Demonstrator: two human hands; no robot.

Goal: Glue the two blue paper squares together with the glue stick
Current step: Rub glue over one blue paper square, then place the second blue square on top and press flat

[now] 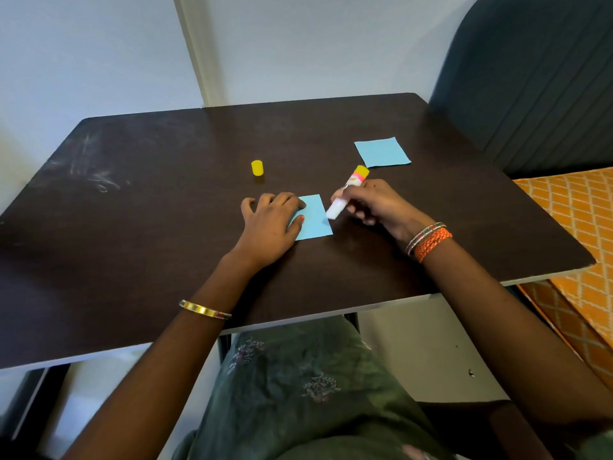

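Observation:
One blue paper square (314, 218) lies near the middle of the dark table (149, 227). My left hand (270, 224) rests flat on its left part, fingers spread, covering that side. My right hand (374, 202) grips the uncapped glue stick (345, 194), a white tube with a yellow end pointing up and back. Its glue tip touches the right edge of this square. The second blue square (382, 152) lies flat farther back on the right, apart from both hands. The yellow cap (257, 168) stands upright behind my left hand.
A dark chair back (530, 78) rises at the right rear of the table. An orange patterned cloth (577, 234) lies beyond the table's right edge. The table's front edge runs just above my lap.

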